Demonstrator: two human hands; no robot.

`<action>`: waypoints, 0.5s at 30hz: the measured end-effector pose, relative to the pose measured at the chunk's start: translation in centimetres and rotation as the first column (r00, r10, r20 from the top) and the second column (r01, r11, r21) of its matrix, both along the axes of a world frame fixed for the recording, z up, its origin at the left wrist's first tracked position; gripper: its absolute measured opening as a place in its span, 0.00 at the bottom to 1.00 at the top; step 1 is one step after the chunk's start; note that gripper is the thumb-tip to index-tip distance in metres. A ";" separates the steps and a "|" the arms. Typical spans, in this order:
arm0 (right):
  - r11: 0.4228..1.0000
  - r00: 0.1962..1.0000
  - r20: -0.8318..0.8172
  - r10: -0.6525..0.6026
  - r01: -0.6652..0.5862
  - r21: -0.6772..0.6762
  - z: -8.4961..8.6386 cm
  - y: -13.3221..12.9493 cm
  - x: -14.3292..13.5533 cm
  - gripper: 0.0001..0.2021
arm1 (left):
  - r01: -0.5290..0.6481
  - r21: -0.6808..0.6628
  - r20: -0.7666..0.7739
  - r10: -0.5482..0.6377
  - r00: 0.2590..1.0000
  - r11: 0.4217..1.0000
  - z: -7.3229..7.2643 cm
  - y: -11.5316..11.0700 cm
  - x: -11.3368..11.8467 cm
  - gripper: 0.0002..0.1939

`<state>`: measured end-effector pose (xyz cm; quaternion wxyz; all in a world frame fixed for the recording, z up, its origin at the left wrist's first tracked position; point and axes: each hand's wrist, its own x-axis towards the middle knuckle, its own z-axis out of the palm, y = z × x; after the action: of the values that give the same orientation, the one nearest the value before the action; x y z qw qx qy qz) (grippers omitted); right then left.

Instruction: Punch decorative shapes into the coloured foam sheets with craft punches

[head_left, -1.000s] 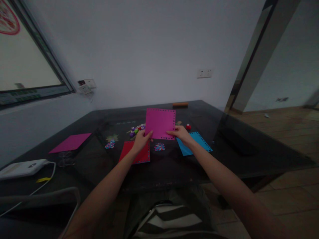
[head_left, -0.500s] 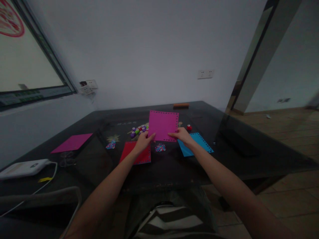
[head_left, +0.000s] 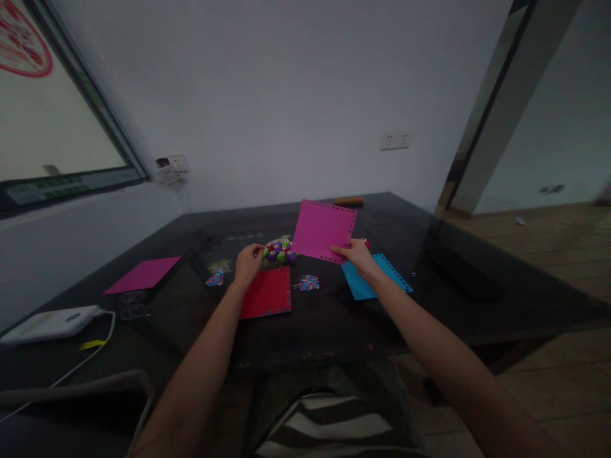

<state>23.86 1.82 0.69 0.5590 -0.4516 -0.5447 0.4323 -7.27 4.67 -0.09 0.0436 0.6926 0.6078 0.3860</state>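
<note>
Pink shows twice, as raised sheet (head_left: 323, 229) and flat sheet (head_left: 142, 275); I count one red sheet (head_left: 268, 294), one blue sheet (head_left: 359, 284). My right hand (head_left: 359, 256) clamps the raised sheet's lower right edge above the counter (head_left: 310, 337). My left hand (head_left: 247, 264) bends beside the toy cluster (head_left: 282, 252), grip unclear to me.

Left forearm (head_left: 207, 362) and right forearm (head_left: 422, 327) both bare, angled forward and inward, hands well apart. Left hand (head_left: 248, 264) is back-up, fingers bent inward to the right; too small to tell if thumb and fingertips meet. Right hand (head_left: 358, 256) in a pinch, thumb on top pointing left, other fingers mostly hidden.
</note>
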 end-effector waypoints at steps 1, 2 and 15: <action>1.000 1.000 0.005 -0.006 0.006 0.002 0.0 0.0 0.0 0.19 | 0.031 0.000 -0.093 -0.031 0.995 1.000 -0.3 0.0 0.2 0.15; 1.000 1.000 0.004 -0.012 0.012 0.001 0.0 0.0 0.0 0.18 | 0.066 -0.003 -0.184 -0.065 0.981 0.998 -0.5 0.0 0.5 0.15; 1.000 0.998 -0.056 0.022 -0.023 -0.016 0.7 -0.7 -0.3 0.17 | 0.149 -0.127 -0.471 -0.191 0.861 0.981 -1.8 -0.2 1.9 0.21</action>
<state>23.58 1.16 1.40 0.5654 -0.4379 -0.5302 0.4555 -5.32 4.46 -1.87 -0.0451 0.8150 0.5521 0.1701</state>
